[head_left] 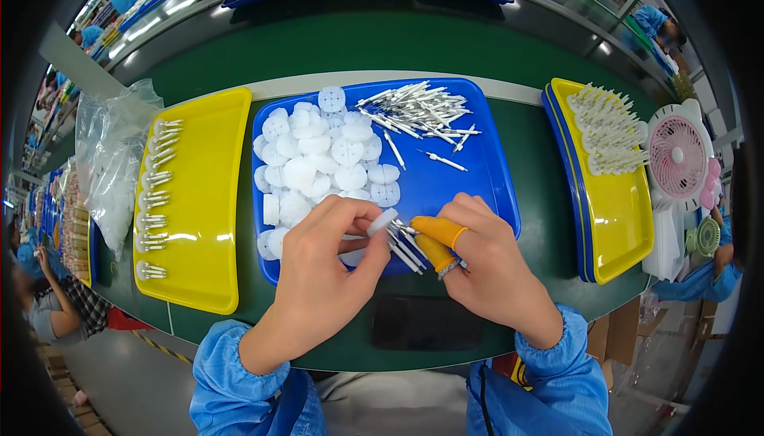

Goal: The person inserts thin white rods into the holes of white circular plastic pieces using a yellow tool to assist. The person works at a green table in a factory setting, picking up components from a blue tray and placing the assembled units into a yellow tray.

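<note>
My left hand [322, 257] pinches a round white plastic disc [382, 222] by its edge, tilted over the front of the blue tray [477, 169]. My right hand [493, 257], with yellow finger cots on thumb and forefinger, closes on a thin white rod with a metal tip [406, 227] against that disc. Several similar rods [407, 254] slant just below the disc; whether they are fixed in it I cannot tell. White discs [314, 157] fill the tray's left side. Loose metal-tipped rods [422, 110] lie heaped at its far right.
At left, a yellow tray [203, 221] holds a column of discs with rods, beside a clear plastic bag [119, 157]. Stacked trays [617, 237] with more assembled pieces stand at right, near a pink-and-white fan [676, 155]. A dark flat rectangular object [426, 325] lies before me.
</note>
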Tool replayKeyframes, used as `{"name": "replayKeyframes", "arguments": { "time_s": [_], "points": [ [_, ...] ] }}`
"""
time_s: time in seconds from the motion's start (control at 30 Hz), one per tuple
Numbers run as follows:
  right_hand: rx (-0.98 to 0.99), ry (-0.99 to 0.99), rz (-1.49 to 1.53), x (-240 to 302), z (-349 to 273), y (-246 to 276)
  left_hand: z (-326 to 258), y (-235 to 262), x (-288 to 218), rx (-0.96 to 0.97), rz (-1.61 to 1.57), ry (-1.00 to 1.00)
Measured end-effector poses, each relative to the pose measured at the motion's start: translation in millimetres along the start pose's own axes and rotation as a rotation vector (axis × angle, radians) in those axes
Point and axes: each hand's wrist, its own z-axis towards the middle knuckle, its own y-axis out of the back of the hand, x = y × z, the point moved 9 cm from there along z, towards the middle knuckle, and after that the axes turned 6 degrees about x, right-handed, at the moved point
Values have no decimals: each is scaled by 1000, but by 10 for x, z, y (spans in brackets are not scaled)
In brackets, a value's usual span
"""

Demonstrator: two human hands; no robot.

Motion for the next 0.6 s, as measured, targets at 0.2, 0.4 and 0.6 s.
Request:
{"name": "replayKeyframes", "arguments": {
  "time_s": [0.2, 0.4, 0.6],
  "points": [
    [-20, 8, -39, 30, 39, -61, -26, -27, 20, 7, 19, -6],
    [-98, 29, 12, 119, 38, -92, -53, -34, -70, -9, 117, -97],
    [-201, 33, 46, 101, -30, -43, -87, -86, -110, -19, 128, -142]
  ]
}}
